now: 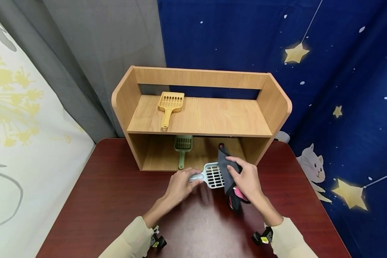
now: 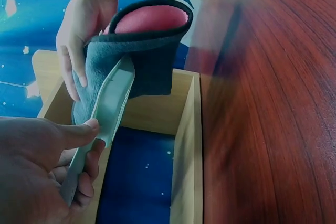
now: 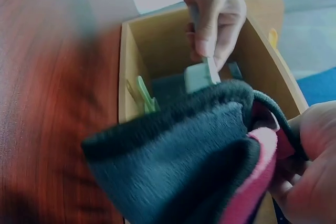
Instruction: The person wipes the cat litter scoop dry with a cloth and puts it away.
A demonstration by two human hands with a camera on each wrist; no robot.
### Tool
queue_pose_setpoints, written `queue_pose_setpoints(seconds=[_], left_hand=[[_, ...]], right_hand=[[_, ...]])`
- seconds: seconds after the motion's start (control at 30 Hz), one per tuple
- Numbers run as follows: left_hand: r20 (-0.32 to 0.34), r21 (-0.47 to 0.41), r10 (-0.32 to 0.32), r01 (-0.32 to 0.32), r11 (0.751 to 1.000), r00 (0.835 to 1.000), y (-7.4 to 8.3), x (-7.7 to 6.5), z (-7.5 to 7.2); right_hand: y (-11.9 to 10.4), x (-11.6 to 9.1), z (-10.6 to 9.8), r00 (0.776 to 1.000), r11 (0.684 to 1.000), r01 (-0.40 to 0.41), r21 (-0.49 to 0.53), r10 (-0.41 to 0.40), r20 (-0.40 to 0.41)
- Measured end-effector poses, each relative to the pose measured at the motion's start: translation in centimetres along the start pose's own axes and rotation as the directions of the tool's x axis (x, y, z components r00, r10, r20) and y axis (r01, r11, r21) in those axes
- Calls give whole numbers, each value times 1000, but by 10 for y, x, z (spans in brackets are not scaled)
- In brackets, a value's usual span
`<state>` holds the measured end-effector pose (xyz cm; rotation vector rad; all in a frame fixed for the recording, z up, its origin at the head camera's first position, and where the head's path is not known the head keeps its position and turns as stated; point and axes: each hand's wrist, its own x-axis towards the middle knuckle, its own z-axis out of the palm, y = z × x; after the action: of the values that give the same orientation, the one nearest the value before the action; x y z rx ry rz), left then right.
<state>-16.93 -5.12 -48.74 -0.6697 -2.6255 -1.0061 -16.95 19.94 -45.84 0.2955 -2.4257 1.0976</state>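
Over the table in front of the shelf, my left hand (image 1: 180, 184) grips a pale blue slotted litter scoop (image 1: 214, 175) by its handle, thumb on top. My right hand (image 1: 246, 177) holds a folded cloth (image 1: 227, 172), dark grey with pink inside and black edging, against the far end of the scoop. In the left wrist view the cloth (image 2: 139, 61) hides the scoop's tip, and the scoop (image 2: 115, 100) appears edge-on. From the right wrist the cloth (image 3: 173, 150) fills the foreground, draped from the right hand's fingers.
A two-tier wooden shelf (image 1: 200, 134) stands at the back of the dark red table (image 1: 113, 211). On its upper board lies a yellow scoop (image 1: 171, 102); a green scoop (image 1: 182, 145) lies in the lower compartment, handle toward the front. Curtains hang behind.
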Motion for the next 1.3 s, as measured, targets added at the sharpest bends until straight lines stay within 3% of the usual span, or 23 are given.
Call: queue_pose_setpoints(seconds=[0.27, 0.43, 0.63, 0.73, 0.87, 1.1, 1.3], left_hand=[[27, 7, -9, 9, 1000, 1000, -5, -2, -5], [46, 8, -32, 32, 999, 998, -10, -3, -9], [30, -35, -86, 87, 996, 996, -16, -2, -14], [19, -57, -107, 108, 993, 994, -18, -1, -17], [10, -72, -119, 119, 990, 993, -20, 0, -17], [-11, -117, -135, 133, 984, 991, -15, 2, -14], [-27, -150, -146, 140, 979, 989, -8, 3, -6]], right_hand=[[10, 0, -16, 997, 988, -82, 129, 82, 11], [18, -1, -26, 997, 974, -76, 213, 76, 10], [23, -4, -38, 997, 970, -66, 235, 76, -33], [17, -8, -42, 994, 970, -84, 228, 98, -49], [5, -14, -42, 994, 965, -43, 257, 67, -87], [-21, -25, -30, 996, 956, 60, 286, -38, -80], [-22, -36, 0, 994, 932, 66, 356, -30, -105]])
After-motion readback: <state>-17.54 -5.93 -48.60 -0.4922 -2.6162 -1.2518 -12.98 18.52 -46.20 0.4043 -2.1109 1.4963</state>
